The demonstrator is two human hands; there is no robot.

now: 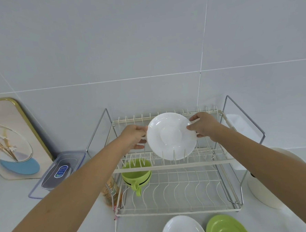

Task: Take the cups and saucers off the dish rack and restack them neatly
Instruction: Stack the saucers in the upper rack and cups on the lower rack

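Note:
A white saucer [171, 136] stands upright over the upper tier of the two-tier wire dish rack [175, 165]. My left hand [134, 136] grips its left rim and my right hand [203, 124] grips its right rim. Green cups [136, 172] sit nested at the left of the rack, a handle hanging down toward the lower tier. On the counter in front of the rack lie a white saucer [182, 228] and, to its right, a green saucer [226, 227], both partly cut off by the frame's bottom edge.
A clear lidded container [60, 172] lies left of the rack, with a gold-framed picture [12, 140] leaning on the tiled wall behind it. A glass jar [111, 192] stands at the rack's left front corner. A cream round object [266, 189] sits to the right.

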